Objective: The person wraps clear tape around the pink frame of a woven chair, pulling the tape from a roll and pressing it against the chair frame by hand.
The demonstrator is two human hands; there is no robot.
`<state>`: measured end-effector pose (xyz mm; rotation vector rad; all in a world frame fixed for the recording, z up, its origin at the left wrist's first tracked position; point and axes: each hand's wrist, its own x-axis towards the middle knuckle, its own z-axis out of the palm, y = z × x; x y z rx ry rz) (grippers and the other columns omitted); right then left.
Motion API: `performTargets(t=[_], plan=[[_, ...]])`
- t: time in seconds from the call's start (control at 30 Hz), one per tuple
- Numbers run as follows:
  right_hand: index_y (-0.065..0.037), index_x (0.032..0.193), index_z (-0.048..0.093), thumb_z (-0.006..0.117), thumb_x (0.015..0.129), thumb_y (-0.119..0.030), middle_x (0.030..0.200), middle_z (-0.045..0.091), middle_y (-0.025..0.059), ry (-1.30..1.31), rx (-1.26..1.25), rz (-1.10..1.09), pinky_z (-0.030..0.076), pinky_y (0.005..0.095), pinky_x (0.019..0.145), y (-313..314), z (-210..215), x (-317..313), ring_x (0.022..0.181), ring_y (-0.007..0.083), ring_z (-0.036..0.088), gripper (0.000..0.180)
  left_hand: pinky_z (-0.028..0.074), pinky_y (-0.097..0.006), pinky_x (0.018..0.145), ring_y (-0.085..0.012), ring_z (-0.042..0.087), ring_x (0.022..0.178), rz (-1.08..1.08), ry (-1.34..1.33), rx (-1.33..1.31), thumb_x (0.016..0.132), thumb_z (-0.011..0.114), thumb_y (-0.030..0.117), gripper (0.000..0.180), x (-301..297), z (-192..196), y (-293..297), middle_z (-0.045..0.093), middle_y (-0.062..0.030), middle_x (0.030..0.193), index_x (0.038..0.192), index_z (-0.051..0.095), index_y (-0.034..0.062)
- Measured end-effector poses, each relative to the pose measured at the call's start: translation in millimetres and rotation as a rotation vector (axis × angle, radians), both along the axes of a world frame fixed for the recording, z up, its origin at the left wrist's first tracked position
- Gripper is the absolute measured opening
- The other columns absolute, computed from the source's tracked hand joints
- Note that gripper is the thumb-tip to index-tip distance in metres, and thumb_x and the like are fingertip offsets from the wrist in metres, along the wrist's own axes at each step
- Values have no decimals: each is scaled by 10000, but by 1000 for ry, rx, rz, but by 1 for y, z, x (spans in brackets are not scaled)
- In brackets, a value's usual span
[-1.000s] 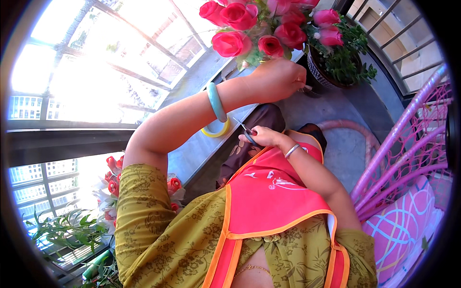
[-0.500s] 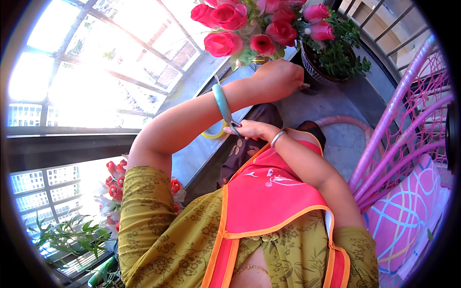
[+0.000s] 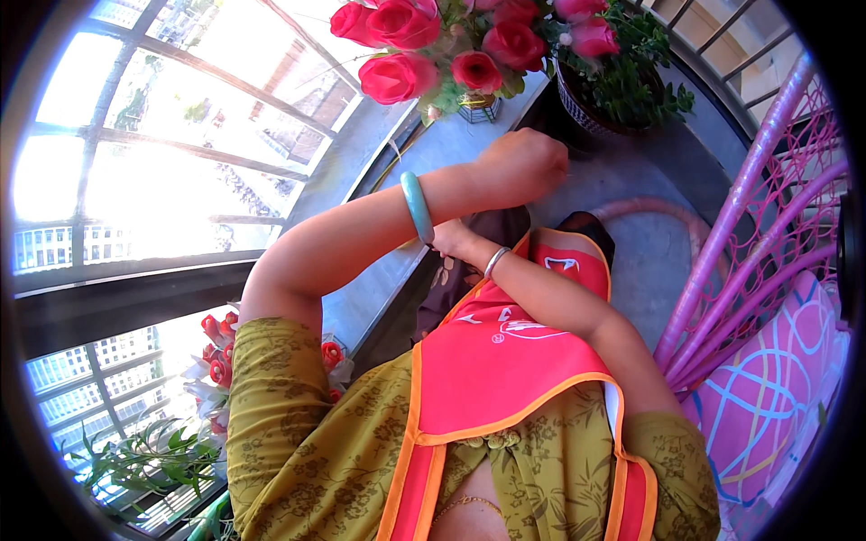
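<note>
My left hand (image 3: 525, 168) is closed in a fist at the upper middle, with its back turned up. Whatever its fingers hold is hidden. A pale turquoise bangle (image 3: 416, 206) circles my left forearm. Tucked beneath that forearm is my right hand (image 3: 453, 238), its fingers curled and mostly covered. What it grips cannot be made out. A silver bracelet (image 3: 494, 262) sits on my right wrist. Beyond my left hand stands a bunch of pink roses (image 3: 400, 77). A red apron (image 3: 505, 361) with orange edging covers my front and lap.
A potted green plant (image 3: 622, 86) stands at the back right. On the right are a pink woven chair (image 3: 722, 234) and a patterned cushion (image 3: 767, 397). Barred windows (image 3: 189, 149) and a grey ledge (image 3: 347, 288) line the left, with red-and-white flowers (image 3: 216, 361) near my left sleeve.
My right hand has slid left, further under my left forearm, hiding the dark loop its fingers gripped. My left fist has shifted slightly. A yellow ring seen earlier beside the forearm is no longer visible.
</note>
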<state>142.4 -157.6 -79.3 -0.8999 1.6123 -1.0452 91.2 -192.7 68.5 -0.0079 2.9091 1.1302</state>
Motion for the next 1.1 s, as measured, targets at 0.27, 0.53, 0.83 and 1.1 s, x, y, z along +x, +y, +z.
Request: performTargets(t=[0.27,0.53,0.83,1.1], plan=[[2,753,583,562,867,-350,583,559,90,-218,158,20,441,282,389,3,-14,-9,466,144,557,371,485,-319,641,-244,636,726,64,68,-24,798,593,163,144,-12,3,-34,645,-121,771,864,641,44],[0,753,574,573,851,-384,509,491,42,-289,153,78,416,258,370,-4,-28,-28,378,114,467,396,491,-311,663,-231,645,756,73,89,25,808,598,155,156,-20,7,-39,656,-127,804,874,643,21],[-14,852,598,551,840,-362,643,607,119,-26,143,151,482,334,481,-13,-29,-37,504,211,592,352,488,-314,663,-244,634,739,82,127,10,819,588,166,164,-24,-5,-43,649,-123,801,894,642,31],[-51,952,547,547,822,-283,913,613,163,746,71,359,485,436,728,-9,-18,-45,863,332,610,266,486,-364,653,-291,613,746,97,199,-264,813,578,159,130,-18,-2,-47,639,-111,809,896,639,79]])
